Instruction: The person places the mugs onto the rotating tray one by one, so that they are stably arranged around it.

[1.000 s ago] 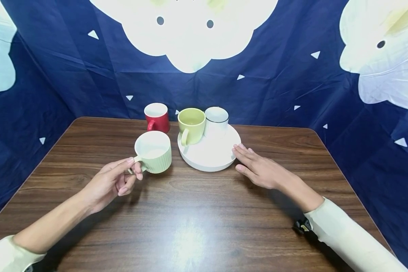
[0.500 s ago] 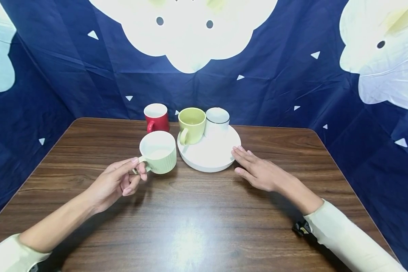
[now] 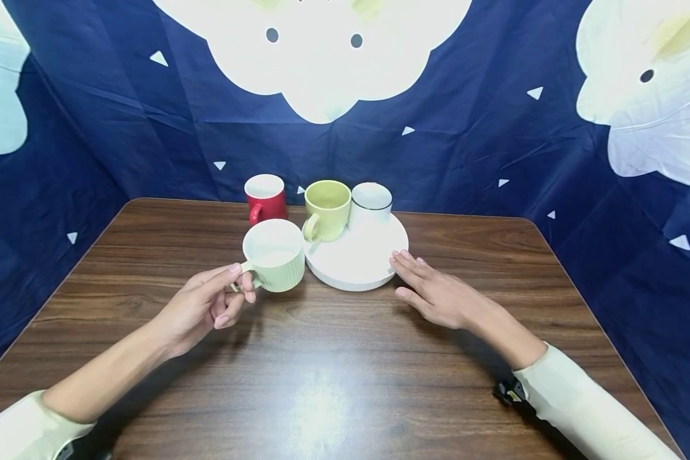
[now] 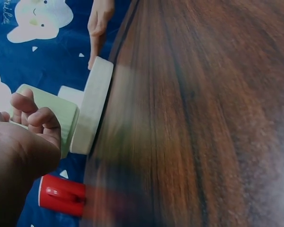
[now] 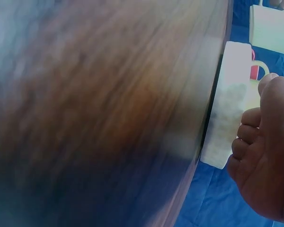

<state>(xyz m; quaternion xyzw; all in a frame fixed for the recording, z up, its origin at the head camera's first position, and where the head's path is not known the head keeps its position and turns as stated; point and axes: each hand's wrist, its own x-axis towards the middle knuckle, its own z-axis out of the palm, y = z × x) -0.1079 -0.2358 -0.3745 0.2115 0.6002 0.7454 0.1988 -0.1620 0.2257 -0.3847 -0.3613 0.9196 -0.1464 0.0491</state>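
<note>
A left hand (image 3: 204,305) pinches a green cup (image 3: 282,269) by its handle above the table (image 3: 322,383), beside a white dish (image 3: 353,282) touched by a straight-fingered right hand (image 3: 439,295). The dish holds a yellow-green mug (image 3: 329,217) and white cup (image 3: 370,214); a red mug (image 3: 269,207) stands behind the green cup.

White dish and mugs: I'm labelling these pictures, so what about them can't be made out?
Head: base of the red mug, behind the pale green mug.
Head: base of the white mug, lost in glare on the white dish.
Left wrist: most of the pale green mug's handle, behind the left hand.
Right wrist: most of the yellow-green mug, behind the right hand.
</note>
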